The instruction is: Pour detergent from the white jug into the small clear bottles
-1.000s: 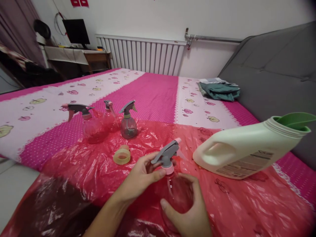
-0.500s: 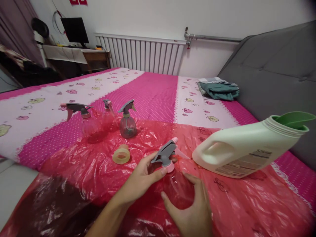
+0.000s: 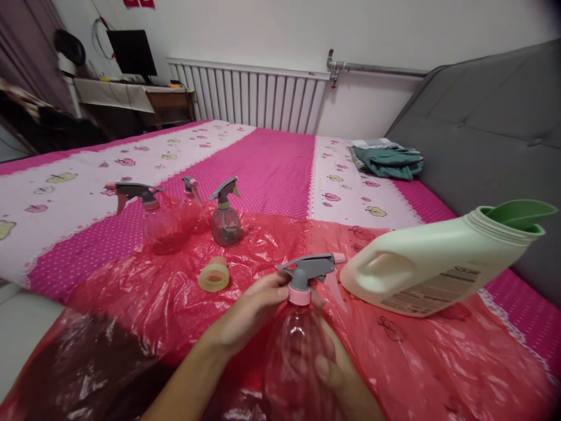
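A clear spray bottle (image 3: 298, 362) with a pink collar and grey trigger head stands upright before me, its base cut off by the lower edge. My left hand (image 3: 260, 301) is closed at its neck, the fingertips partly hidden behind the collar. Round the right side of the body my right hand (image 3: 335, 362) is wrapped, the thumb against the wall and some fingers seen through the plastic. Beyond my left hand, a roll of tape (image 3: 214, 278) lies on the red plastic sheet (image 3: 144, 298).
Behind the tape stand a grey-tinted spray bottle (image 3: 227, 225), a pink-headed spray bottle (image 3: 160, 228) and another (image 3: 191, 207) farther back. To the right a pale green jug (image 3: 421, 257) leans over on the sheet, a green scoop-like piece (image 3: 521, 213) at its mouth. Folded cloths (image 3: 388, 161) lie farther off.
The spray bottle has come nearer and more upright, and its trigger head has turned to point right. My right hand has moved from the base to the side of the body.
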Available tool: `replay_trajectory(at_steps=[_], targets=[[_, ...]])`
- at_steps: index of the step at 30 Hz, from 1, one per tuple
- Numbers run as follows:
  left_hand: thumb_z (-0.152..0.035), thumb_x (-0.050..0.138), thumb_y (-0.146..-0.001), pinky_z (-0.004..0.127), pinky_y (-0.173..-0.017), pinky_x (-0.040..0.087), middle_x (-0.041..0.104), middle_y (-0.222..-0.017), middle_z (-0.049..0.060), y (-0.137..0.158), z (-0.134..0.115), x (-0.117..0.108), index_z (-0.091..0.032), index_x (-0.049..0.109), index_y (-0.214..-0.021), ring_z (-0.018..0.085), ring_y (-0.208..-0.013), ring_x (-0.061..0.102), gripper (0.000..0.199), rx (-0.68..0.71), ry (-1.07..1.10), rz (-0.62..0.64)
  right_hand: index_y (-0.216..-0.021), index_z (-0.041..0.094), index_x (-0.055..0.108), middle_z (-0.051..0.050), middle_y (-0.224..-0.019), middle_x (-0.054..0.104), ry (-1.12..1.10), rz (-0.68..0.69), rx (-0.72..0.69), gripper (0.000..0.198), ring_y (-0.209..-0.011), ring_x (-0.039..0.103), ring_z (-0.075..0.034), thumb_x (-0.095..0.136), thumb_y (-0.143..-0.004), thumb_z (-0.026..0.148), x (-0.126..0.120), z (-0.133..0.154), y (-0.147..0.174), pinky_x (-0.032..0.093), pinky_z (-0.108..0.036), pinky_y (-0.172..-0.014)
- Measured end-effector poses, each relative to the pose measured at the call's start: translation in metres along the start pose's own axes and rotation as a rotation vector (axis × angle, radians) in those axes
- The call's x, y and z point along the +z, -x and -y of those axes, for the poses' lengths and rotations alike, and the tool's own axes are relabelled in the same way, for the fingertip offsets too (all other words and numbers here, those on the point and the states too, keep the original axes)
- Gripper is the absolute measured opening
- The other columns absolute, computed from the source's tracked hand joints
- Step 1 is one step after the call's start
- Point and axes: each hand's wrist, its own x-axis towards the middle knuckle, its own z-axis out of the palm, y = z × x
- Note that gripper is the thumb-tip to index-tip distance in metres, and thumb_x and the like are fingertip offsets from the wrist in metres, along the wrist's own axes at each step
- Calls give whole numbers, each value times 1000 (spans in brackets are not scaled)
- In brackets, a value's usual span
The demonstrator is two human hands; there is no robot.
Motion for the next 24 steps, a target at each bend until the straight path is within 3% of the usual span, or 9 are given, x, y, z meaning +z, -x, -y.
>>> replay_trajectory(at_steps=[3,5,8,12,15,19,24], targets=[[-49,68,-94,41,-105,45,73,-124,12,7,0,3,-18,72,-120,30,-118,65,41,16,-216,-154,-145,17,32,-18,-151,38,162,-79,-84,106,-138,54,-16,78,-60,61,-3,-3,-6,50,-29,-116],[-50,68,-94,41,-111,41,70,-132,10,8,1,5,-21,69,-128,29,-124,61,44,34,-305,-184,-144,18,32,-16,-150,40,186,-83,-48,106,-137,54,-14,80,-59,60,-3,4,-5,49,-26,-117],[-57,67,-93,44,-115,39,72,-130,12,6,8,6,-20,70,-126,32,-129,60,50,51,-207,-115,-143,20,36,-13,-141,50,19,17,137,107,-127,60,-16,81,-57,65,3,19,3,52,-29,-115],[-65,62,-92,49,-108,46,76,-117,16,0,15,5,-15,73,-119,37,-122,65,57,30,9,-22,-150,24,33,-10,-129,58,-205,106,377,118,-128,59,-17,75,-54,78,9,23,9,54,-31,-109],[-58,60,-98,45,-106,48,76,-116,14,-2,14,7,-16,72,-119,33,-119,67,48,21,-32,-45,-142,22,41,-9,-133,56,-62,-41,244,115,-128,58,-15,77,-49,78,7,16,2,55,-26,-105],[-53,59,-100,39,-110,44,73,-125,11,-3,14,15,-19,71,-120,28,-127,62,41,97,-164,-173,-121,15,50,-9,-129,57,421,-356,-34,88,-115,59,-11,79,-50,57,9,13,-8,52,-20,-103],[-53,54,-102,38,-119,35,71,-126,10,-4,24,16,-19,72,-117,26,-134,55,41,181,-247,-268,-121,16,52,-5,-130,56,597,-522,-38,76,-125,53,-11,71,-57,52,25,26,-1,39,-25,-120]])
